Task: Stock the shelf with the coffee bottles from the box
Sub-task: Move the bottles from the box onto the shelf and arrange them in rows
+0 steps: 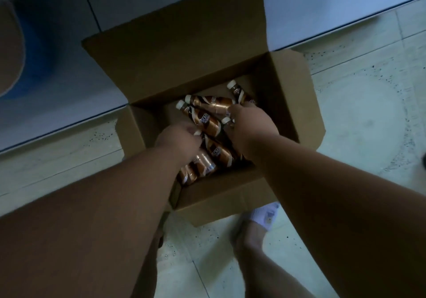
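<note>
Both hands, left hand and right hand, reach among coffee bottles in the box; grips blurred, unclear.

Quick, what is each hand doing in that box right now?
Left hand: down among the bottles; grip cannot be told.
Right hand: also on the bottles; grip cannot be told.
</note>
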